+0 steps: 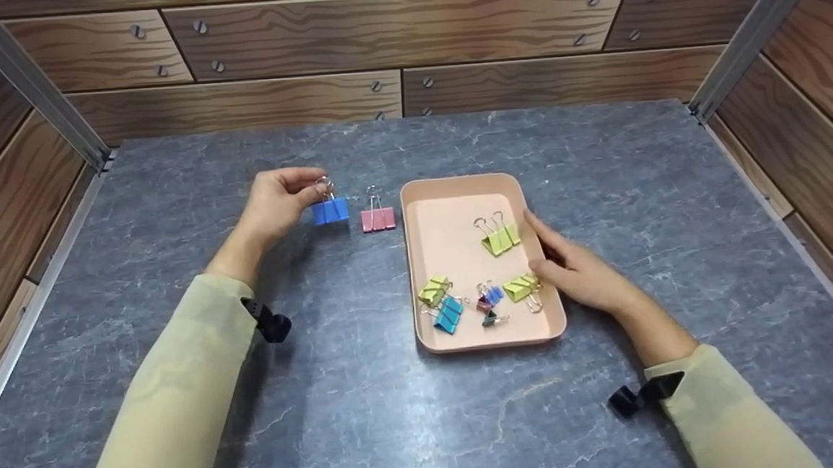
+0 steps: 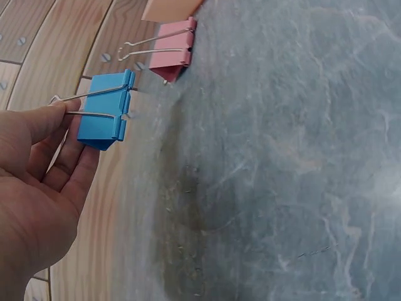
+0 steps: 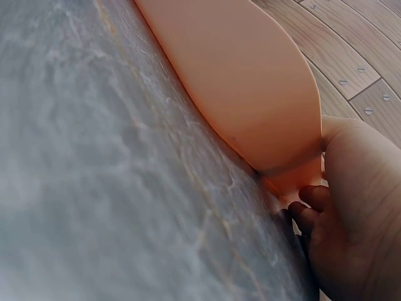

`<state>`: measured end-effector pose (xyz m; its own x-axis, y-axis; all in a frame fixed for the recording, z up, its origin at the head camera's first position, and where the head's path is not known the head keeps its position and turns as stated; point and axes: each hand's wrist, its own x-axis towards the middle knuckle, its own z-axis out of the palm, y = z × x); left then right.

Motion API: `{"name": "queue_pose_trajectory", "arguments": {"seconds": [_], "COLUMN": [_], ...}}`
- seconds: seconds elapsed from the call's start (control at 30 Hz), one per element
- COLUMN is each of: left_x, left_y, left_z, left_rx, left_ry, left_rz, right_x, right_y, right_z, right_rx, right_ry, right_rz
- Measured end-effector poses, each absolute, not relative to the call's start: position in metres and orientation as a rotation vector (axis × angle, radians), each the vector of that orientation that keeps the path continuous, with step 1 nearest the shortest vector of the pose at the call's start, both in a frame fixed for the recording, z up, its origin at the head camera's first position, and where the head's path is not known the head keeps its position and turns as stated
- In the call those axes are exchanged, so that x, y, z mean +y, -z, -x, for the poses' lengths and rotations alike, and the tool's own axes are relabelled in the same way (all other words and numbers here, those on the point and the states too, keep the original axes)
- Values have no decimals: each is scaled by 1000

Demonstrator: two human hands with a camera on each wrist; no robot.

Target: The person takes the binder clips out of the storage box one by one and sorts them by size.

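My left hand pinches a blue binder clip by its wire handles, thumb against fingertips. In the left wrist view the blue body points away from the palm. A pink binder clip stands on the table just right of it, handles up, close to a peach tray. My right hand grips the tray's right side, thumb at the rim and fingers along the outer wall. Inside the tray lie a yellow-green binder clip, a teal binder clip and several others, some of them small.
The grey marbled table stretches around the tray. Wood-patterned panels rise behind it and at both sides, with metal posts at the back corners. A black wrist device sits on each sleeve.
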<state>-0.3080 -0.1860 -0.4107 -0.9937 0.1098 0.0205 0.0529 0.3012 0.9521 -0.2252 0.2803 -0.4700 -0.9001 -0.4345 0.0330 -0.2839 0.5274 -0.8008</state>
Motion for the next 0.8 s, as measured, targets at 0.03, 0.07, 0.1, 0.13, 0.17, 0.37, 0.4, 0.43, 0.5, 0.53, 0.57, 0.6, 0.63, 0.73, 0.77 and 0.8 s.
{"name": "queue_pose_trajectory", "arguments": {"seconds": [0.03, 0.07, 0.1, 0.13, 0.17, 0.37, 0.4, 0.43, 0.5, 0.53, 0.57, 0.6, 0.63, 0.73, 0.77, 0.8], "left_x": [-186, -185, -185, -185, -185, -183, -182, -182, -182, -182, -182, -182, -182, -182, -182, -182], "left_y": [412, 413, 415, 416, 417, 424, 424, 425, 427, 428, 429, 430, 431, 433, 433, 433], "left_z": [308, 308, 309, 309, 309, 310, 310, 310, 310, 311, 311, 311, 311, 311, 311, 311], "left_rx": [2494, 2500, 2505, 2511, 2519, 2547, 2548, 2550, 2553, 2554, 2555, 2555, 2558, 2558, 2562, 2564], "left_ry": [-1822, -1815, -1810, -1799, -1786, -1736, -1734, -1730, -1729, -1728, -1728, -1730, -1728, -1723, -1716, -1711], "left_rz": [-157, -163, -168, -172, -176, -178, -176, -180, -180, -181, -182, -181, -183, -179, -176, -173], "right_x": [280, 280, 279, 279, 279, 280, 280, 280, 280, 280, 280, 280, 280, 280, 279, 279], "right_y": [470, 469, 470, 470, 470, 470, 470, 470, 470, 470, 469, 469, 469, 469, 469, 469], "right_z": [225, 225, 225, 225, 225, 226, 226, 226, 226, 226, 226, 226, 226, 225, 225, 225], "right_rx": [2592, 2587, 2584, 2580, 2577, 2577, 2579, 2581, 2583, 2583, 2582, 2580, 2581, 2582, 2584, 2585], "right_ry": [1312, 1318, 1321, 1324, 1328, 1335, 1332, 1329, 1325, 1324, 1324, 1325, 1325, 1325, 1322, 1319], "right_rz": [612, 614, 615, 617, 617, 628, 629, 629, 628, 627, 625, 625, 624, 620, 618, 618]}}
